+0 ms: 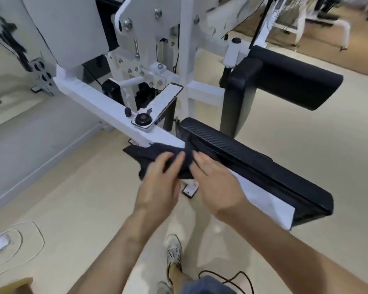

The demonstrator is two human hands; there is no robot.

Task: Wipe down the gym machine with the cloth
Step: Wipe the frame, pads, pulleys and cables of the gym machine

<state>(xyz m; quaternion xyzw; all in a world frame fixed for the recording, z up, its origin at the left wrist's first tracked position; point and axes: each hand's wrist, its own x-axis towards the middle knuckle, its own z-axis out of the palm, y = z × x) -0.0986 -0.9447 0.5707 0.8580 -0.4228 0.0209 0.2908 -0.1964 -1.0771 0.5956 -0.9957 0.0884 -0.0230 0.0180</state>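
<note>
Dark navy cloth [149, 153] is bunched up at the end of the white beam [106, 107] on the gym machine [145, 24], right where it meets the black ribbed pad [242, 153]; left hand [157, 187] curls round the cloth, gripping it; right hand [217, 183] lies on it, fingers pretty much straight, clasping nothing

Dark crumpled cloth [146, 154] against white machine beam [98, 105]
</note>
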